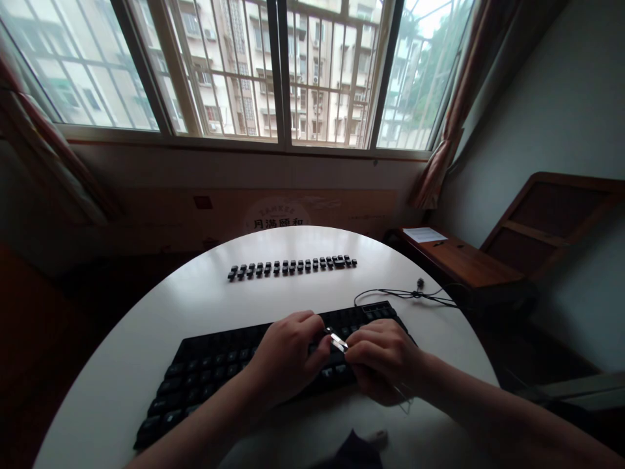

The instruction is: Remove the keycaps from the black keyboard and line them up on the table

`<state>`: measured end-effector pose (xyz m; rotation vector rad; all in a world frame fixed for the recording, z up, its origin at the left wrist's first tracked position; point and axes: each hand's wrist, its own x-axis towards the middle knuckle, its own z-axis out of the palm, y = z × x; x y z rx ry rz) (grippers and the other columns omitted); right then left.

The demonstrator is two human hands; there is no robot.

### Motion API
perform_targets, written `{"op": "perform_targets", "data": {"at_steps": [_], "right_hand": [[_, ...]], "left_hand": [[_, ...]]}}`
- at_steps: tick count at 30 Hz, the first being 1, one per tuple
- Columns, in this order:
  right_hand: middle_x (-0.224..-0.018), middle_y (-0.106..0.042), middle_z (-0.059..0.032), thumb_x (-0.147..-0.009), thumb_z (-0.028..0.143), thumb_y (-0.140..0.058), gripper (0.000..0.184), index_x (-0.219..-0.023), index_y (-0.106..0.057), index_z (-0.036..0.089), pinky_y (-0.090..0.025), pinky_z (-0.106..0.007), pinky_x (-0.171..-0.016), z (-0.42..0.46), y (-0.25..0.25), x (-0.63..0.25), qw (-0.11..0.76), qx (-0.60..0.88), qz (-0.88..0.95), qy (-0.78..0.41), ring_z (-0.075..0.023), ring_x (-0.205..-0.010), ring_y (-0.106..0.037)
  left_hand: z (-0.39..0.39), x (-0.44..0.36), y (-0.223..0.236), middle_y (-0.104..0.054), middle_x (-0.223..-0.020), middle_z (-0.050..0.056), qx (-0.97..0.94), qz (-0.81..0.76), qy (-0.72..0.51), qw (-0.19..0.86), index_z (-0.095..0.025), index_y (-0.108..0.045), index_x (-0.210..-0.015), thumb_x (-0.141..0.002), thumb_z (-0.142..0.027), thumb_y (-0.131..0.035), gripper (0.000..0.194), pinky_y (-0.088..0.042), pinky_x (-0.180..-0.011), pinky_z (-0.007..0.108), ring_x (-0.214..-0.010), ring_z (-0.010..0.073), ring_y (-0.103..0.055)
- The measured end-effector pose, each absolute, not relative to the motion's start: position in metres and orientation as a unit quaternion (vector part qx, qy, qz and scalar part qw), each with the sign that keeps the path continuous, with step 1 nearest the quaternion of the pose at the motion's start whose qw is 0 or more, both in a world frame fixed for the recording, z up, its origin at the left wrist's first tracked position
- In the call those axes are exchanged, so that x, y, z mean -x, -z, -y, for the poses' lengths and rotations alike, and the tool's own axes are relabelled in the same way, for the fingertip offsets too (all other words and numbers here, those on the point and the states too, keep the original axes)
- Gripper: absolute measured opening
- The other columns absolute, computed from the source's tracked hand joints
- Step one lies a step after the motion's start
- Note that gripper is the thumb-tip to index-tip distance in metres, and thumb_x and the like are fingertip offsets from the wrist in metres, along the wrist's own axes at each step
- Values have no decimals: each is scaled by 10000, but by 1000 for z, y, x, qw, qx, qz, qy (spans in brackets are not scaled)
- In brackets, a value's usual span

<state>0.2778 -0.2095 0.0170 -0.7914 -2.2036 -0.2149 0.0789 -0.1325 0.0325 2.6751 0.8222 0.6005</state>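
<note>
A black keyboard (215,365) lies at a slant on the round white table, with both hands above its right half. My right hand (385,355) is closed round a small tool, which looks like a keycap puller (338,342); its shiny metal part points left, and thin wires show below the palm. My left hand (293,352) pinches at the tool's far end, where a small dark piece shows that may be a keycap; the fingertips partly hide it. Farther back, several black keycaps (293,266) stand in two close rows.
The keyboard's bundled cable (417,294) lies on the white table (146,312) at the right. A small greyish object (377,439) and dark cloth are near the front edge. A wooden chair (469,260) with papers stands right; barred windows are ahead.
</note>
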Motion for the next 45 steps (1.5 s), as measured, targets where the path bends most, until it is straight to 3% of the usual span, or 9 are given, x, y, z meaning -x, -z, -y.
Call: {"op": "perform_targets", "data": {"at_steps": [16,23,25,28,30,32,35,38,45], "right_hand": [[-755,-629,-10,-796,136,-494,112,-882,-506,206,-349,-256,-549,207,-9,-275,349,334,869,104,-120,-555,-511],[-640,-499,25,-847,162,-474,72,-793,-482,209,-326,-266,-541,201,-5,-292,389,424,813,89,-121,-527,-436],[-677,-515,1,-878,183,-447,97,-800,-499,207,-374,-289,-592,201,-10,-295,400,440,798,93,-146,-587,-471],[-931,-599,-91,-909,210,-424,141,-902,-564,194,-445,-380,-775,202,-18,-295,396,445,793,127,-223,-850,-553],[-1031,-598,-115,-925,193,-414,172,-992,-572,188,-455,-397,-821,202,-20,-292,390,425,805,136,-233,-925,-554],[-939,-610,-85,-941,171,-404,186,-1041,-559,186,-467,-330,-719,201,-19,-290,379,388,832,122,-189,-797,-562],[-778,-586,-23,-953,175,-425,182,-1072,-561,187,-380,-245,-548,200,-13,-288,352,352,859,116,-131,-600,-503],[-770,-589,-11,-947,217,-486,155,-1064,-585,196,-339,-231,-526,199,-9,-289,334,350,867,119,-111,-584,-502],[-837,-640,-22,-913,273,-587,154,-1045,-621,201,-364,-222,-544,195,-5,-289,345,357,858,135,-100,-618,-550]], "left_hand": [[128,-78,-26,-592,-709,0,-889,-321,-260,199,-196,-533,-711,-836,-293,-535,158,-367,-598,260,-634,148,-530],[119,-73,-27,-536,-636,-11,-865,-347,-297,206,-195,-488,-657,-828,-286,-516,196,-355,-577,262,-593,144,-503],[119,-73,-28,-544,-647,-9,-868,-334,-295,218,-193,-507,-673,-838,-289,-507,191,-363,-578,261,-594,141,-508],[123,-75,-30,-551,-651,-8,-879,-310,-281,228,-190,-520,-679,-827,-271,-518,169,-368,-574,258,-589,135,-501],[127,-77,-30,-560,-660,-6,-885,-295,-274,232,-188,-530,-686,-814,-251,-529,142,-370,-574,253,-592,131,-500],[132,-78,-30,-572,-675,-3,-892,-276,-267,238,-186,-540,-694,-812,-239,-535,129,-373,-575,247,-604,129,-509],[135,-78,-30,-589,-696,2,-903,-237,-255,251,-183,-557,-705,-822,-222,-539,125,-385,-587,239,-628,128,-526],[135,-78,-30,-604,-723,7,-909,-216,-242,261,-181,-600,-741,-824,-202,-551,98,-401,-603,235,-651,129,-540],[133,-79,-28,-609,-693,5,-904,-229,-243,266,-172,-612,-722,-847,-234,-565,147,-403,-591,227,-642,131,-554]]}}
